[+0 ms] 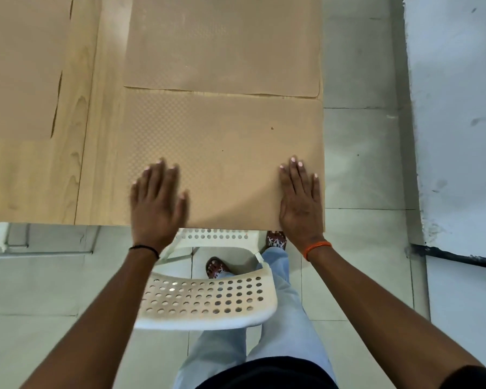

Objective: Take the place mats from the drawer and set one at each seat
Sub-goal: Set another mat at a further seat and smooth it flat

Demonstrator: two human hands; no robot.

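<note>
A pale wood bench carries tan place mats. The left hand, blurred, fingers spread flat, and the right hand, fingers together, press the nearest place mat at the bench's near right corner. Grey tiled floor and a white wall lie rightward.

Near mat on table corner, second mat just behind, chair before.

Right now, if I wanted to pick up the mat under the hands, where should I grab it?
Probably pinch the near mat at its near right corner, from the chair side. It lies flat, and that edge seems to reach the table edge beside the right hand, so fingers could slip underneath.
</note>
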